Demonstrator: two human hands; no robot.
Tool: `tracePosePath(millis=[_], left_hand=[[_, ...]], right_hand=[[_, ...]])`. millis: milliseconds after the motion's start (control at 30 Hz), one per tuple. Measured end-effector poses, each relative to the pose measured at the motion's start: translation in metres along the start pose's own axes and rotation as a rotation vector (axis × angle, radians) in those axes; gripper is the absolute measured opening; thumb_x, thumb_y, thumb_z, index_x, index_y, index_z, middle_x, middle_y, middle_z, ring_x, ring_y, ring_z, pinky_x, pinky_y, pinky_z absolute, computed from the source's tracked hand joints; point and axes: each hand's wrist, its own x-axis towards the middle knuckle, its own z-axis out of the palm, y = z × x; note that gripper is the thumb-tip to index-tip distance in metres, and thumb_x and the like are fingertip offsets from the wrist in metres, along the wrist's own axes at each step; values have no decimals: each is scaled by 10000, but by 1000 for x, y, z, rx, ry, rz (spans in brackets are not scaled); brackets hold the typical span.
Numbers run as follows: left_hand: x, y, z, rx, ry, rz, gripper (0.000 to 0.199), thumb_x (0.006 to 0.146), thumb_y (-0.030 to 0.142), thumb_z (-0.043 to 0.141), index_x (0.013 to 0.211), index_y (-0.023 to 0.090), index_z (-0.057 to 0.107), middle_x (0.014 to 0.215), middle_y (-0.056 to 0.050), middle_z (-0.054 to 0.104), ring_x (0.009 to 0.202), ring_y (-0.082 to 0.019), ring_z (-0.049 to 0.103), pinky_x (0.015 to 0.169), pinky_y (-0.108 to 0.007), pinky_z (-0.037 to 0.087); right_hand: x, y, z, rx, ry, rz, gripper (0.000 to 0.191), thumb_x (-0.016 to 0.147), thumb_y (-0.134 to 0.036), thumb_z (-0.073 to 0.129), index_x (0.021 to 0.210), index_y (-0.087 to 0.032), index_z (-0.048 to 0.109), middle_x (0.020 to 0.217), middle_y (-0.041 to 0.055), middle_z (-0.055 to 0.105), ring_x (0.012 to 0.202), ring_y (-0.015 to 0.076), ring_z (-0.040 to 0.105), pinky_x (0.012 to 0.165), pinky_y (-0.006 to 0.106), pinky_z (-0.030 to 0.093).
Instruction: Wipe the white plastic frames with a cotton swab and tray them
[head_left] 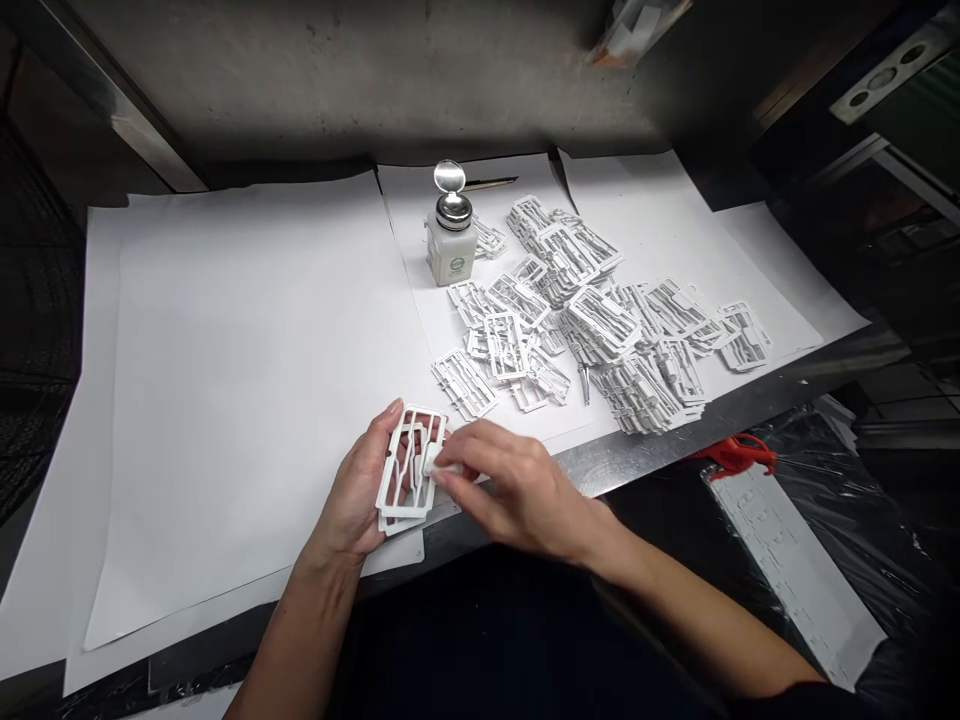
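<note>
My left hand (354, 495) holds white plastic frames (406, 512), at least two stacked, tilted above the front edge of the papered table. Slim bars run lengthwise inside them. My right hand (517, 482) pinches a small white wad (431, 460) between thumb and fingertips, against the right side of the top frame. Beyond my hands, loose white frames (506, 345) lie in a scattered heap. Further right are thicker piles of similar frames (604, 320). A square whitish bottle (452, 250) with its metal lid flipped up stands behind the heap.
White paper sheets (255, 380) cover the table, with its dark metal edge (622, 465) in front. A thin dark tool (491, 183) lies behind the bottle, and a small metal tip (585, 385) shows between the piles. Red-handled scissors (739, 455) rest at the lower right.
</note>
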Motion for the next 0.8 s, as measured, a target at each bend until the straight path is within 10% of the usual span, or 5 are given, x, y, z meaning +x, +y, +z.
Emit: tracePosePath(millis=[200, 533, 800], left_hand=[[-1, 2, -2, -16, -70, 23, 419, 807, 453, 496, 1035, 128, 629, 795, -70, 663, 606, -159, 599, 511, -259, 488], [-2, -2, 2, -175, -135, 25, 358, 807, 334, 520, 1093, 142, 622, 827, -70, 673, 691, -180, 631, 660, -275, 513], [-2, 5, -6, -91, -100, 37, 401, 828, 366, 455, 1109, 126, 611, 845, -106, 655, 661, -181, 607, 573, -288, 513]], right_hand=[[-13, -14, 0, 139, -128, 44, 90, 863, -164, 531, 924, -146, 595, 847, 38, 575, 756, 116, 535, 685, 216, 448], [29, -10, 9, 166, 255, 71, 88, 830, -164, 576, 903, -143, 621, 857, 42, 603, 745, 118, 558, 678, 229, 466], [-7, -12, 4, 85, -163, -18, 123, 865, -146, 490, 912, -139, 603, 879, 53, 576, 748, 120, 534, 668, 218, 444]])
